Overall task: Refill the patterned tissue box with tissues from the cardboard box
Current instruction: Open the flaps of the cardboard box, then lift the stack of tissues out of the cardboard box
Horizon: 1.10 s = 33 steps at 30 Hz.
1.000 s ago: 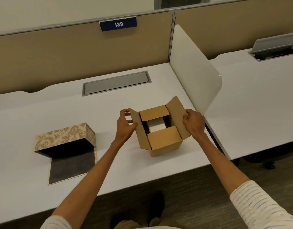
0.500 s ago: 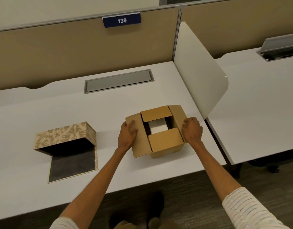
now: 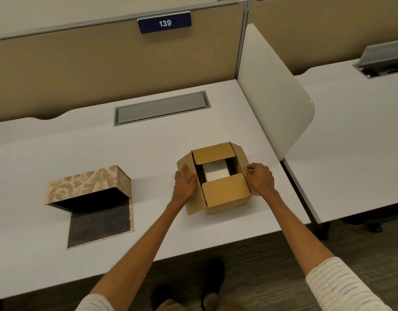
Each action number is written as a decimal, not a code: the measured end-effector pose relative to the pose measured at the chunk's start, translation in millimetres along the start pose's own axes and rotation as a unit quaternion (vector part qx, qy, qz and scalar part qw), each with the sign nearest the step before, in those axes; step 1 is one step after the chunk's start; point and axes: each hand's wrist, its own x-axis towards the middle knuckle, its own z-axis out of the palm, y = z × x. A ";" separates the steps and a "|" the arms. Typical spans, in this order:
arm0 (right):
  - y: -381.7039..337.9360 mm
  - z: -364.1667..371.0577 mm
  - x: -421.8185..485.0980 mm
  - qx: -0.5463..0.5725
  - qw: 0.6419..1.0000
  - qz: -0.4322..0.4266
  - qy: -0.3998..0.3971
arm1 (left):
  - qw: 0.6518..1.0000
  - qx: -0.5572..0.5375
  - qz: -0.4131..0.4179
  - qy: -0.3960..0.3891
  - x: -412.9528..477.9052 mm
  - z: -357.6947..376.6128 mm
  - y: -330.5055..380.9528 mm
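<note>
Head view. A small brown cardboard box stands on the white surface, its four top flaps folded outward or partly up, exposing a white block of tissues inside the opening. The left hand lies flat on the box's left flap, fingers extended and together, pressing the flap down and outward without gripping it. The right hand is at the box's right flap, fingers curled narrowly with thumb and forefinger pinching the flap's edge. To the left of the cardboard box, well apart from it, lies the patterned tissue box, beige with a darker floral design; it is open toward the viewer, showing a dark interior, and its dark-lined flap rests flat on the surface at the near side. Behind the cardboard box, a grey rectangular cable hatch is set into the surface. To the right of the cardboard box, a white rounded divider panel stands upright. Farther behind, a blue plate reading "139" is on the tan partition wall.
</note>
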 end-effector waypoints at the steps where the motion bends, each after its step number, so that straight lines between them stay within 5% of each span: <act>1: -0.7 -2.7 -0.2 -0.011 1.000 -0.005 0.006 | 1.000 0.016 0.002 0.021 1.0 -2.2 0.8; 8: -20.9 -10.2 -11.3 -0.037 0.993 -0.096 0.050 | 0.959 0.224 0.121 0.124 7.3 -11.0 20.8; 14: -31.6 0.5 -19.3 -0.159 0.965 -0.161 -0.132 | 0.883 0.433 0.177 0.048 31.4 -15.0 47.2; 21: -36.7 -2.2 -34.4 -0.134 0.965 -0.197 -0.110 | 0.923 0.304 0.233 -0.043 59.3 -38.2 55.4; 33: -28.1 -23.7 -84.8 0.001 0.977 -0.213 0.001 | 0.962 0.111 0.239 0.066 67.4 -42.5 69.9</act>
